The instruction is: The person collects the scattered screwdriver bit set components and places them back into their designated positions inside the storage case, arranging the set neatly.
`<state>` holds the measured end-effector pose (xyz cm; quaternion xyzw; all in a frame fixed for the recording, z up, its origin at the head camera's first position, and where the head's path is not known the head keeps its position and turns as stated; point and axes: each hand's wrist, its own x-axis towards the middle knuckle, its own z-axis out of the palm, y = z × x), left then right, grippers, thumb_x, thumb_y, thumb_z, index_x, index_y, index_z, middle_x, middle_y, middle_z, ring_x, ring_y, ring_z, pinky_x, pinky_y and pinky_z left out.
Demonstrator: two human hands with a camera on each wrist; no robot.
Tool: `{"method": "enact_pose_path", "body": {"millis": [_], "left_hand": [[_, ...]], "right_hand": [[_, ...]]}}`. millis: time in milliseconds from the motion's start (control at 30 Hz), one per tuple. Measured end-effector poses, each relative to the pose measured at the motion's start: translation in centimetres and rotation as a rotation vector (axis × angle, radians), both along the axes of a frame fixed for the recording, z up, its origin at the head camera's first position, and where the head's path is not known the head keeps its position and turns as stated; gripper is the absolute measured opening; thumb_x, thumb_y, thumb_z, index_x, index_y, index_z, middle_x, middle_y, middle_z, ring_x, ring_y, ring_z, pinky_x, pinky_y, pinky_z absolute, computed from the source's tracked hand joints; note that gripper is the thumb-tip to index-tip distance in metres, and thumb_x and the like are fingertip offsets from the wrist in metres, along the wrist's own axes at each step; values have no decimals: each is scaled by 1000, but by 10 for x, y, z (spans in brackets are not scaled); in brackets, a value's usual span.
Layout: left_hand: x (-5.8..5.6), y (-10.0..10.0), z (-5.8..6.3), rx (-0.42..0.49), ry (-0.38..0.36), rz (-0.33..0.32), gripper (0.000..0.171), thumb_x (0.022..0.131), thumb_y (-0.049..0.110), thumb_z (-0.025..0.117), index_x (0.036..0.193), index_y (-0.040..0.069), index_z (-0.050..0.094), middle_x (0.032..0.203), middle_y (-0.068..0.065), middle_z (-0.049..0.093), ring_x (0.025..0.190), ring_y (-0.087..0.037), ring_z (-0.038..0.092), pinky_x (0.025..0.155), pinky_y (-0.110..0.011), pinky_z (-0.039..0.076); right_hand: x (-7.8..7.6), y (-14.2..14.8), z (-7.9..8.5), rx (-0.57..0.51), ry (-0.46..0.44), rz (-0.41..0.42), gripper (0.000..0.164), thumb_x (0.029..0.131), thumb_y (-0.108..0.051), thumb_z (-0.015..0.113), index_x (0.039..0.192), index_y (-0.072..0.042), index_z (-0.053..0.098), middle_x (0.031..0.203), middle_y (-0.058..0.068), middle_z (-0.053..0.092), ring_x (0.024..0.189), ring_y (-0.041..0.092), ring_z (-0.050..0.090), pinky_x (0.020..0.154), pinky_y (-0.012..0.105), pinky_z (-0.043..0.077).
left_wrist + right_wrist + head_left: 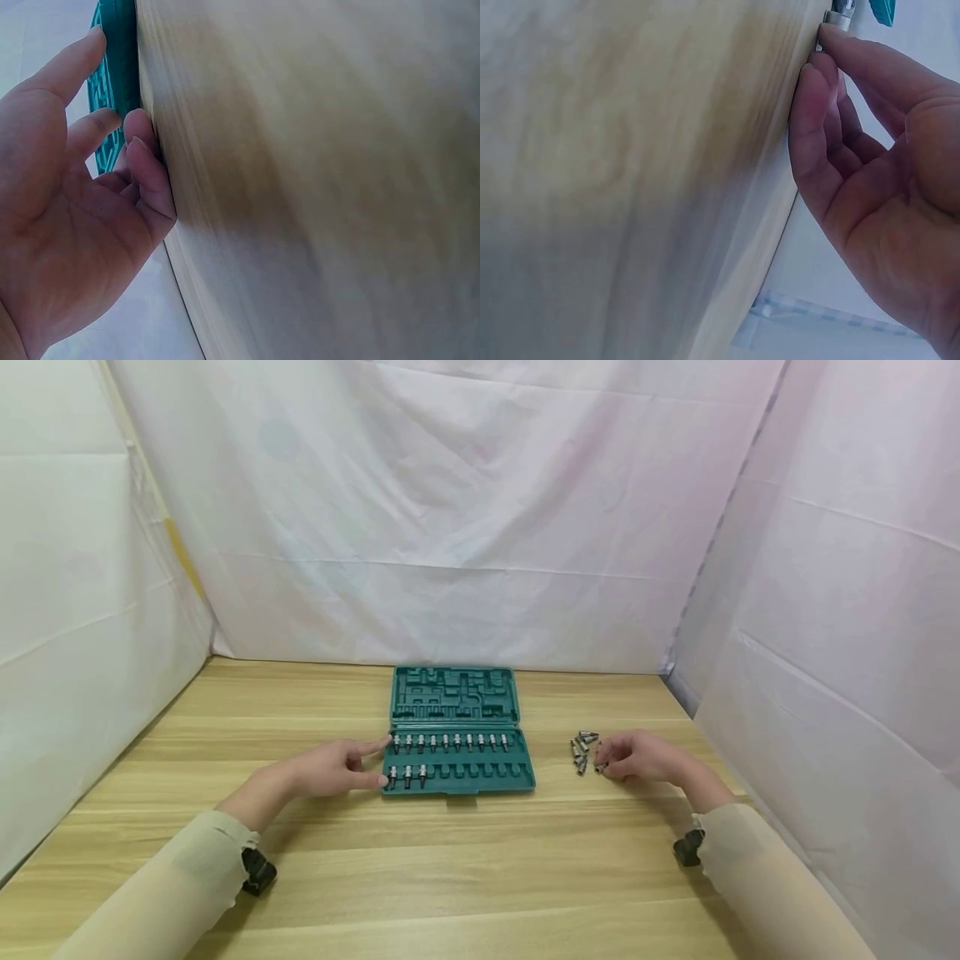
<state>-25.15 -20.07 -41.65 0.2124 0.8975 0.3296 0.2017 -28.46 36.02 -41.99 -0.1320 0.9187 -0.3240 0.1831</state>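
A green plastic socket case (462, 724) lies unfolded on the table, its moulded lid at the back. Silver bit sockets (446, 742) line the upper row of its front half; three more bit sockets (407, 775) sit at the left of the lower row, beside vacant slots. My left hand (330, 768) touches the case's left edge with thumb and index finger spread apart, other fingers bent. To the right of the case, my right hand (637, 756) pinches a bit socket (838, 20) between thumb and fingertips, low over the table. Several loose bit sockets (581, 752) lie just left of it.
The wood-grain table (480, 877) carries everything. White cloth (450, 527) hangs behind it and along both sides. A black wrist device (258, 871) shows below the left sleeve, and another black device (687, 847) below the right.
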Motion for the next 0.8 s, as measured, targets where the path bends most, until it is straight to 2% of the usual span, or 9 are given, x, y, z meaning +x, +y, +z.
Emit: {"method": "enact_pose_path", "body": {"millis": [133, 400, 567, 700, 800], "left_hand": [[0, 0, 0, -3, -1, 4, 86, 104, 46, 76, 174, 23, 33, 84, -3, 52, 74, -17, 44, 64, -30, 41], [0, 1, -1, -6, 0, 7, 86, 103, 46, 76, 174, 25, 33, 86, -4, 53, 76, -18, 45, 64, -30, 42], [1, 1, -1, -9, 2, 10, 86, 104, 46, 76, 174, 24, 33, 87, -4, 54, 77, -19, 45, 65, -31, 43], [1, 1, 0, -11, 4, 13, 85, 104, 46, 76, 174, 24, 33, 86, -4, 53, 76, -19, 45, 65, -31, 42], [1, 1, 0, -12, 3, 13, 85, 104, 46, 76, 174, 25, 33, 86, -4, 52, 76, -19, 44, 64, -30, 41]], "right_hand": [[1, 1, -1, 4, -4, 0, 14, 100, -12, 79, 114, -8, 79, 101, 4, 75, 88, 18, 64, 74, 33, 58], [2, 6, -3, -35, 5, -2, 16, 101, -14, 79, 115, -8, 78, 106, 6, 76, 90, 19, 64, 74, 35, 59], [2, 8, -2, -67, 59, -25, 19, 102, -16, 76, 119, -8, 78, 106, 9, 73, 89, 19, 65, 75, 33, 58], [2, 5, 1, -131, 100, -49, 23, 104, -19, 76, 123, -6, 77, 116, 15, 73, 92, 21, 69, 78, 34, 61], [2, -1, 4, -183, 90, -64, 28, 105, -21, 75, 126, -3, 74, 125, 18, 72, 98, 24, 72, 84, 36, 63]]}}
